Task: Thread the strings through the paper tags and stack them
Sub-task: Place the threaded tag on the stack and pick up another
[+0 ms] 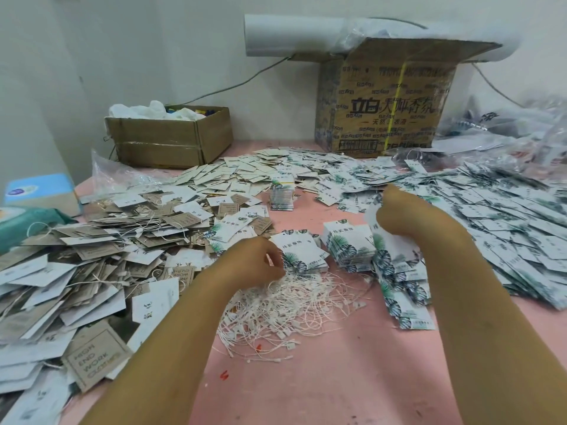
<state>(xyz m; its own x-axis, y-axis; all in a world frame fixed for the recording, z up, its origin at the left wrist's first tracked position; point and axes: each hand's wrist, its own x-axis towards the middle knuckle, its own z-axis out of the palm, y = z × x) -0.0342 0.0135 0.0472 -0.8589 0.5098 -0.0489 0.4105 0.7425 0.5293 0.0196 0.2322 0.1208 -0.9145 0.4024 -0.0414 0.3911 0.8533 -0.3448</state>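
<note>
Head view, string heap [294, 299]: thin white cords, tangled, on pink table [337, 378]. Left hand [260, 259] at heap's far edge, fingers curled, pinching strands. Right hand [395, 210] beyond the heap, to its right, gripping a paper tag [372, 220] — white card, blurred, long axis near upright, leaf-printed end down

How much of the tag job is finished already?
Looks done: many tags in the brown and white heap on the left already carry strings. In hand: the left hand pinches at the pile of white strings, and the right hand holds fanned leaf-print tags. Left: the neat stacks of leaf-print tags between the hands show no strings, so plenty remains.
</note>
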